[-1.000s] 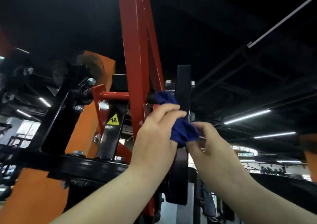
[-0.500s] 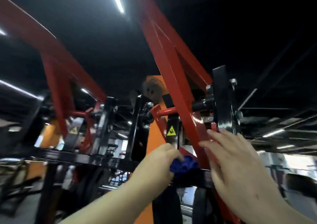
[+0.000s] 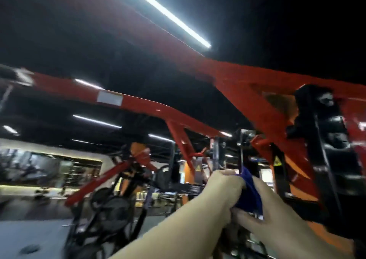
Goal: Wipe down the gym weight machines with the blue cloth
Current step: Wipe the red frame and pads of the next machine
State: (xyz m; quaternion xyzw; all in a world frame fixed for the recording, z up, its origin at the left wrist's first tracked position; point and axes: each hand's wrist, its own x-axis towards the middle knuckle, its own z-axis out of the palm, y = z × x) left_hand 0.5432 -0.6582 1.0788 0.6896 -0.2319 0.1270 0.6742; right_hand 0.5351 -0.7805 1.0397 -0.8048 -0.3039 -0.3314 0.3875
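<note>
The blue cloth [image 3: 250, 191] is bunched between my two hands, low and right of centre. My left hand [image 3: 221, 191] grips it with curled fingers. My right hand [image 3: 271, 215] lies against the cloth's right side, its thumb under the cloth; the blur hides whether those fingers close on it. Above and behind the hands rises the red weight machine frame [image 3: 249, 98], with black plates and brackets [image 3: 320, 139] at the right. The cloth sits close to a thin black upright [image 3: 240, 155], and I cannot tell if it touches it.
A second red and black machine [image 3: 118, 179] with a dark weight disc stands at lower left. Grey floor [image 3: 29, 235] spreads in the bottom left corner. Ceiling strip lights [image 3: 166, 15] run overhead. The whole frame is motion-blurred.
The view has swung left and tilted, so the red frame now runs across the top. Both hands dropped from the machine's axle and came together around the cloth.
</note>
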